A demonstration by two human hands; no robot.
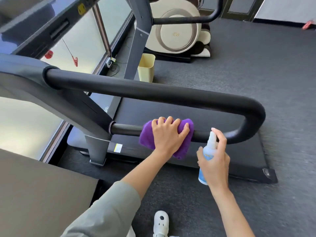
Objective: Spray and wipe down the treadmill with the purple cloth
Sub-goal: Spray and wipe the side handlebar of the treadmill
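Two hands are busy on the treadmill point(213, 161), and the job looks only partly done. The purple cloth point(147, 139) is folded over the lower handrail point(126, 130), and the left hand point(168, 135) presses it there with its fingers curled over the top, so this grip has hold of the cloth and the bar under it. Just to the right of that grip, the right hand point(214, 161) is wrapped around the spray bottle point(207, 151), with one finger up on the white nozzle, which points at the bar next to the cloth. I cannot see any wet spots or spray in the air. My guess is that this bit of rail is being wiped now. Above the grip, the thick upper handrail point(153, 91) may need a wipe too, and so may the dark belt below and the console far off to the left. Behind it all stand a yellow bin point(147, 67) and a white machine point(177, 31) on the grey floor.
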